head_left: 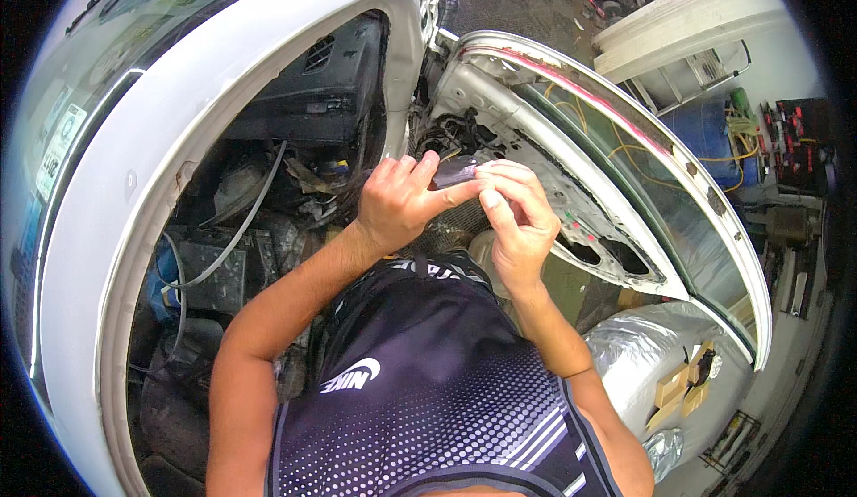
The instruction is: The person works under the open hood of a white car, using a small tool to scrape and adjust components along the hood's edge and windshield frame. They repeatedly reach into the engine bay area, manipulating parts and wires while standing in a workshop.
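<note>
Both of my hands are raised in front of my body, close together, in the opening between the car body and its door. Between them is a small piece of clear, thin plastic [453, 174], its exact kind hard to make out. My left hand [395, 202] has its fingers curled at the plastic, with one finger stretched across to the other hand. My right hand [522, 218] pinches the plastic's right end between thumb and fingers, touching that fingertip. Behind them stands the white car door [616, 251], swung open, its inner panel off and its holes and wires bare.
The white door frame [107, 229] curves along my left. Inside the stripped cabin are a dark dashboard [299, 108] and a loose grey hose [241, 229]. At right, a silver-covered surface [625, 345] bears cardboard pieces [683, 385]. A blue barrel [705, 140] stands beyond the door.
</note>
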A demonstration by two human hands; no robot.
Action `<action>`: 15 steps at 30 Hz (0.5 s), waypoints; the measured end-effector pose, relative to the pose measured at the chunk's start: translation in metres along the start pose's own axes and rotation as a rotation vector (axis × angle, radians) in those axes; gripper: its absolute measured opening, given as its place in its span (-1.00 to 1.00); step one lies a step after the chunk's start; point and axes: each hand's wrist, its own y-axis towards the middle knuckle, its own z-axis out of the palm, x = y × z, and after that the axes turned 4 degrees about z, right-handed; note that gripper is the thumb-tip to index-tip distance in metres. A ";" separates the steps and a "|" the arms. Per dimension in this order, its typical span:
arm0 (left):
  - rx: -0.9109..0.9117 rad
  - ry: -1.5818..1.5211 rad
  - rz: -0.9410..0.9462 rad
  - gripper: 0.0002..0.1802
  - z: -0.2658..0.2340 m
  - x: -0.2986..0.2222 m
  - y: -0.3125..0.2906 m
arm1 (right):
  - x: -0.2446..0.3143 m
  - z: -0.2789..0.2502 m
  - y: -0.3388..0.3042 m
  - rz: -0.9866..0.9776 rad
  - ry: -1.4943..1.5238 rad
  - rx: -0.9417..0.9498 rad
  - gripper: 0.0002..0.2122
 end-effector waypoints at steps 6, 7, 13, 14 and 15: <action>-0.008 -0.008 -0.001 -0.42 -0.002 0.000 -0.004 | -0.001 0.003 -0.004 0.032 0.048 -0.004 -0.89; -0.010 -0.008 0.001 -0.42 -0.001 0.000 -0.005 | -0.003 0.003 -0.006 0.055 0.062 -0.009 -0.89; 0.010 -0.018 -0.019 -0.40 -0.004 -0.001 -0.010 | 0.003 0.008 -0.010 0.241 0.172 -0.030 -0.90; 0.012 -0.019 -0.027 -0.40 -0.005 -0.001 -0.010 | 0.004 0.009 -0.010 0.258 0.182 -0.027 -0.90; 0.014 -0.020 -0.035 -0.40 -0.006 -0.001 -0.011 | 0.004 0.010 -0.010 0.243 0.191 -0.022 -0.90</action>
